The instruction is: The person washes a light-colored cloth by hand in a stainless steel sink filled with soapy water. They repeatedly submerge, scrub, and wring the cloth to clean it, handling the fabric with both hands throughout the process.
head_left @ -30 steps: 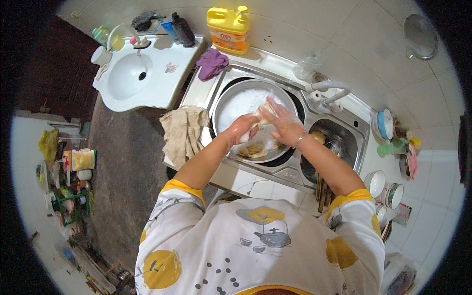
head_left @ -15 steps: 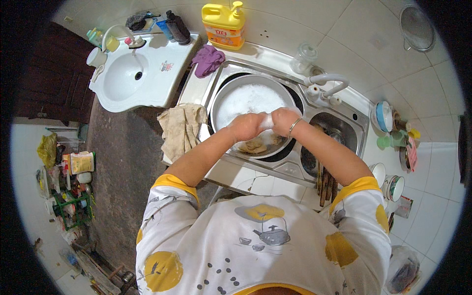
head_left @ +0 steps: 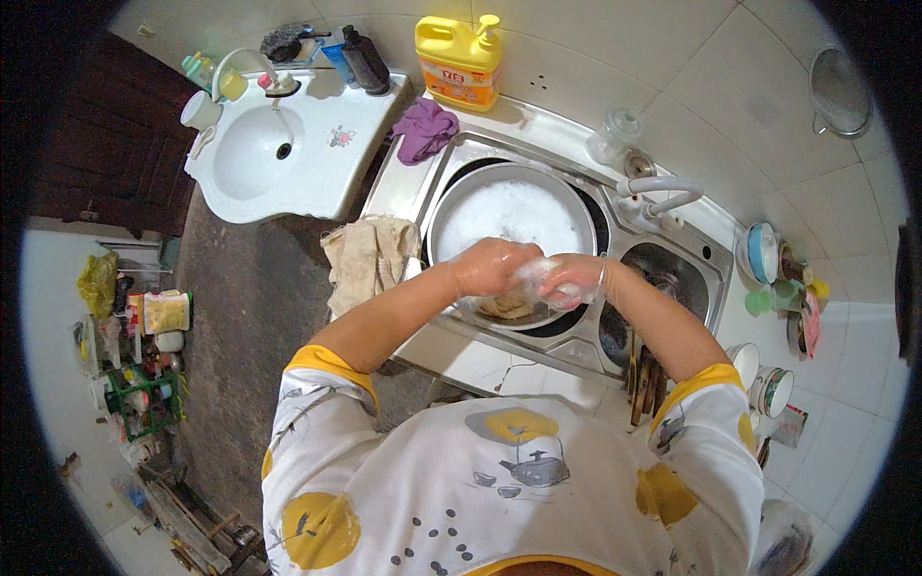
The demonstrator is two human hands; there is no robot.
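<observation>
the left hand [head_left: 495, 267] is clenched, fingers curled tightly over one end of a foam-covered cloth [head_left: 535, 272]; the right hand [head_left: 573, 278], with a thin bracelet [head_left: 602, 278] at its wrist, is closed on the other end. the cloth is bunched in the short gap between the two fists, above the lower half of a round metal pan [head_left: 588, 230]. taken from the pan's centre, the left hand lies toward seven o'clock and the right toward four. white suds [head_left: 509, 206] cover the upper part of the pan's contents; at six o'clock inside it a tan cloth [head_left: 507, 309] is partly visible. the pan sits in the larger bowl of a steel sink [head_left: 576, 351]. beyond it, a folded beige cloth [head_left: 370, 257] is noted on the counter at nine o'clock, a purple cloth [head_left: 424, 131] at eleven, and a yellow pump bottle [head_left: 459, 79] just behind that. a clear jar [head_left: 615, 136] stands between one and two o'clock, the faucet [head_left: 672, 197] past two. the smaller sink bowl [head_left: 696, 274] lies toward four, and its contents are too dark to identify. a white washbasin [head_left: 322, 178] is observed at ten o'clock, apart from the counter.
</observation>
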